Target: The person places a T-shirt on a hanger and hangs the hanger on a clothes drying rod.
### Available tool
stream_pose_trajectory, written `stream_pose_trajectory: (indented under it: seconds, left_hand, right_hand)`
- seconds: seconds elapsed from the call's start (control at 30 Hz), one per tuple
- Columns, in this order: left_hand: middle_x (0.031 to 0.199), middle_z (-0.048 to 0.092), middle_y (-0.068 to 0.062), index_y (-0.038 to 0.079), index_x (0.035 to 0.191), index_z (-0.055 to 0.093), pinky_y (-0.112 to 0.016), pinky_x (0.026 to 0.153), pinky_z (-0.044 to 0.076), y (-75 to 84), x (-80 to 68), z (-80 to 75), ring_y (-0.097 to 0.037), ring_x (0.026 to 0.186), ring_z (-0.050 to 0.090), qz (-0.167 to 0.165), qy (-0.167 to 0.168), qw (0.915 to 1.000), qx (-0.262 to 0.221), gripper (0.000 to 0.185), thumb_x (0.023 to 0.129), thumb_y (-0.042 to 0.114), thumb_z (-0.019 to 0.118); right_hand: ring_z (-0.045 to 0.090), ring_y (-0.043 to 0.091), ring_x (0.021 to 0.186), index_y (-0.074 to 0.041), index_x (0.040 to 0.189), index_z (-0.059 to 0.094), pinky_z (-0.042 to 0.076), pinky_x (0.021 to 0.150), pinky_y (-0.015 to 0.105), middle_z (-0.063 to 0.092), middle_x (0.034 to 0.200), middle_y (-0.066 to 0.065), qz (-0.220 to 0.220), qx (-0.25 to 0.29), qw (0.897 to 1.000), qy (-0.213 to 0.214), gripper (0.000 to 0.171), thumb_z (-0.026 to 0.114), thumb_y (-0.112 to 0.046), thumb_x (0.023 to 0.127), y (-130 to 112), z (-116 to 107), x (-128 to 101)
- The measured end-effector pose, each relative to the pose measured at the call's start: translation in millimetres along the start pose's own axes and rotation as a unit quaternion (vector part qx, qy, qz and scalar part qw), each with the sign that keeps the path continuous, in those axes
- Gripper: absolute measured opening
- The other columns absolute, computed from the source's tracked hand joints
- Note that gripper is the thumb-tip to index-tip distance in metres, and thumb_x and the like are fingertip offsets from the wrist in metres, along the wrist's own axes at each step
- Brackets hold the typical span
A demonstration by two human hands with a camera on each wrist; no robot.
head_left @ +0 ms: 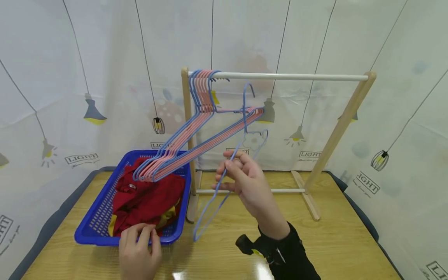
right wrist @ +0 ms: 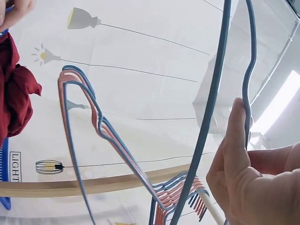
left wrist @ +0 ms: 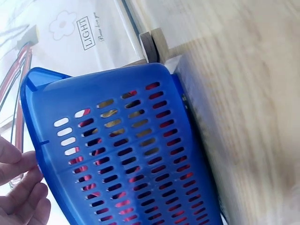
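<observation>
My right hand (head_left: 246, 179) pinches a blue clothes hanger (head_left: 211, 202) by one sloping arm, between thumb and fingers. The hanger is raised in front of the rack, its hook pointing up just below the white rail. In the right wrist view the thumb and fingers of my right hand (right wrist: 255, 173) are on the hanger's wire. At the near rim of a blue plastic basket (head_left: 91, 210), my left hand (head_left: 140, 245) has its fingers loosely bent, with nothing showing in them. Inside the basket lies a red garment (head_left: 147, 198), with some yellow cloth (head_left: 167, 217) under it.
A small wooden clothes rack (head_left: 336, 128) with a white rail (head_left: 290, 76) stands on the wooden table (head_left: 259, 229). Several blue and pink hangers (head_left: 178, 136) hang bunched at the rail's left end, sticking out over the basket. A printed curtain (head_left: 119, 46) surrounds the table.
</observation>
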State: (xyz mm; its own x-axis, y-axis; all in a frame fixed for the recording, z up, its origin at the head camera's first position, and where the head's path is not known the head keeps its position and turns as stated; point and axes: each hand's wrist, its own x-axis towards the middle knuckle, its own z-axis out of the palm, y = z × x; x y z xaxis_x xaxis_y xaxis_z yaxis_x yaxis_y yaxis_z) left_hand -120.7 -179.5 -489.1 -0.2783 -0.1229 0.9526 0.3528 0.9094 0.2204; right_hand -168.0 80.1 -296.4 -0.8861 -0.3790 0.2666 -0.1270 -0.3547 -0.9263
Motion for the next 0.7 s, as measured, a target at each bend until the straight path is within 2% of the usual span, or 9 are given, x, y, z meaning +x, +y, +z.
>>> stream_pose_trajectory:
  seconds: [0.27,0.57,0.7]
  left_hand:
    - [0.08,0.064,-0.023,-0.005,0.078,0.072,-0.047,0.074,0.037,-4.3,-1.9,3.0,-0.041,0.073,0.053,0.0,-0.006,1.0,-0.003,0.024,0.086,0.011,0.056]
    - [0.081,0.064,-0.024,-0.005,0.08,0.071,-0.047,0.074,0.038,-1.9,2.6,1.0,-0.043,0.075,0.053,-0.01,-0.024,0.9997,0.002,0.023,0.085,0.01,0.056]
    - [0.082,0.064,-0.024,-0.005,0.08,0.071,-0.048,0.073,0.038,-1.9,2.3,1.6,-0.042,0.074,0.053,-0.011,-0.02,0.9997,0.003,0.023,0.085,0.011,0.055]
  right_hand:
    - [0.066,0.005,0.086,-0.01,0.126,0.046,0.066,0.084,0.033,0.067,0.093,-0.008,0.028,-0.007,0.999,-0.034,0.014,0.047,-0.013,0.112,28,-34,-42]
    - [0.066,0.005,0.089,-0.009,0.124,0.044,0.065,0.086,0.033,0.065,0.095,-0.008,0.077,-0.019,0.996,-0.027,0.013,0.047,-0.013,0.112,57,-59,-57]
    - [0.064,0.005,0.09,-0.009,0.125,0.043,0.065,0.088,0.032,0.064,0.096,-0.008,0.105,-0.024,0.994,-0.013,0.014,0.046,-0.013,0.112,63,-65,-62]
